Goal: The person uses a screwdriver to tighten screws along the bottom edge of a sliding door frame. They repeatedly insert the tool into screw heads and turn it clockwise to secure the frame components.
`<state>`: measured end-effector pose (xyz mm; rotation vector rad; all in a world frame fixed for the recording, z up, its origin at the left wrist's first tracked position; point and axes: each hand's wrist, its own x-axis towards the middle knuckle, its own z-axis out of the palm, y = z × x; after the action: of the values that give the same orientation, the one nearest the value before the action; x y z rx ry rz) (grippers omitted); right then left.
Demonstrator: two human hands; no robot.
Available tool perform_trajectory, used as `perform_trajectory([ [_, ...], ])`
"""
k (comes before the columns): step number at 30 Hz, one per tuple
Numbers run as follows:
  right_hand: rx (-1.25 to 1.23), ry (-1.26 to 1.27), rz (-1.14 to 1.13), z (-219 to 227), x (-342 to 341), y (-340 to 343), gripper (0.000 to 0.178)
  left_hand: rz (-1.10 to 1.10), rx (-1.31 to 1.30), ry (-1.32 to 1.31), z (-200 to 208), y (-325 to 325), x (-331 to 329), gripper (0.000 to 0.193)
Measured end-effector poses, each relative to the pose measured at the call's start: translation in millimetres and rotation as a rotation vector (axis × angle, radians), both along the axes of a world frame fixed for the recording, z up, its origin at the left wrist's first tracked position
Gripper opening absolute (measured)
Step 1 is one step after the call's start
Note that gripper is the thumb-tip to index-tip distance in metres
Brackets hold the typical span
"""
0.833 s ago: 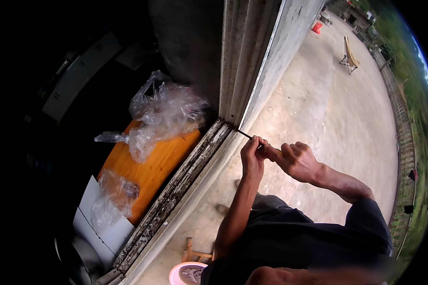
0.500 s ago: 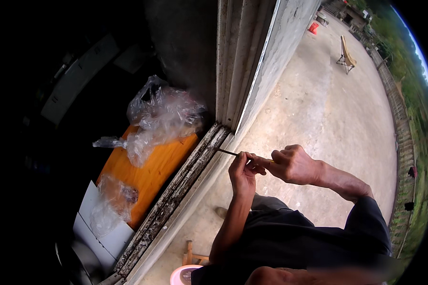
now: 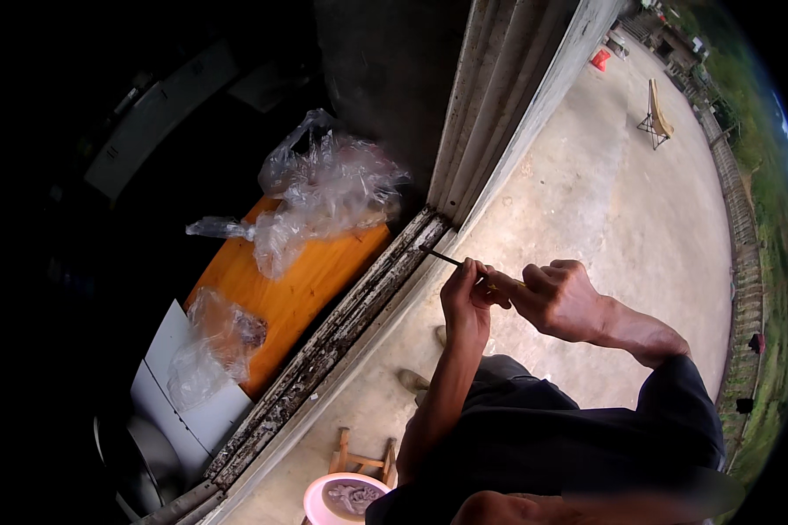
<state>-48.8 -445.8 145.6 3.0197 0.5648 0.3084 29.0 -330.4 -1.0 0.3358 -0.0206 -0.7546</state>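
Note:
A screwdriver (image 3: 441, 255) with a thin dark shaft reaches from my hands to the dirty window track (image 3: 324, 359), its tip at the track's upper end near the upright frame (image 3: 486, 109). My left hand (image 3: 471, 293) pinches the tool where shaft meets handle. Behind it, my right hand (image 3: 556, 297) is wrapped round the handle, its index finger stretched along it toward the left hand. Bits of yellow show between the fingers; most of the handle is hidden. Dark grime and flakes lie along the track.
Inside the window, clear plastic bags (image 3: 333, 188) lie on an orange wooden board (image 3: 302, 302) beside white tiles (image 3: 162, 372). Below my left arm stand a pink basin (image 3: 317, 500) of murky water and a wooden stool (image 3: 341, 451). A chair (image 3: 657, 114) stands farther out on the concrete.
The view has shifted, so the window and hands sit farther right, and more of the basin and stool shows. Both hands keep hold of the screwdriver, its tip still at the track's upper end.

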Motion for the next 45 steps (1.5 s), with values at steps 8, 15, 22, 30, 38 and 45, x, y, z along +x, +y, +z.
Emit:
perform_trajectory([
  [8,-0.053,-0.078,-0.05,-20,18,0,0.056,0.022,0.043,0.006,-5,-8,27,0.028],
  [15,0.024,0.059,0.132,-11,17,17,0.063,0.158,0.157,0.017,-2,45,-2,0.032],
  [22,0.033,0.017,-0.17,1,19,19,0.038,0.034,0.063,0.084,4,2,17,0.027],
  [30,0.05,-0.036,-0.02,4,7,26,0.049,0.051,0.037,0.048,4,24,2,0.03],
  [38,0.107,-0.02,-0.038,2,20,13,0.043,0.059,0.043,0.025,-1,15,9,0.03],
  [45,0.133,0.012,0.042,19,45,-19,0.04,0.141,0.059,0.024,16,-1,17,0.031],
])
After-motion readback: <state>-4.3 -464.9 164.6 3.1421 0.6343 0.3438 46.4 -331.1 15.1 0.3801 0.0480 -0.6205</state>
